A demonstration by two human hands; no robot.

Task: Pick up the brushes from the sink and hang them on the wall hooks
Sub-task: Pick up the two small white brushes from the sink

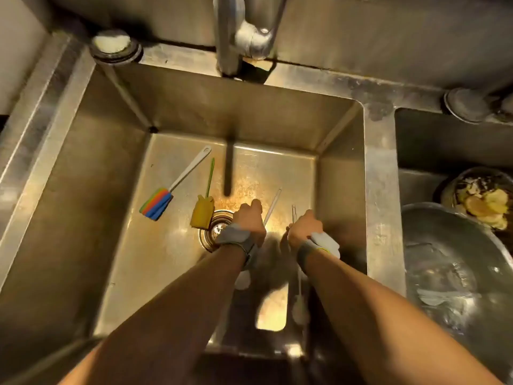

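Both hands (249, 218) (304, 227) grip white brushes (271, 207) inside the sink (340, 173).

A faucet (229, 34) stands behind; right, a food-filled bowl (481, 198) beside a metal basin (455, 262).

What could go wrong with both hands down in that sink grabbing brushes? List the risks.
1. Each hand grips a thin white brush: left hand, right hand. The long handles could catch on the sink wall or the tap when lifted.
2. The rainbow sponge brush and the yellow sponge brush lie apart to the left and might be left behind.
3. The yellow one's head touches the drain, so it may pick up grime.
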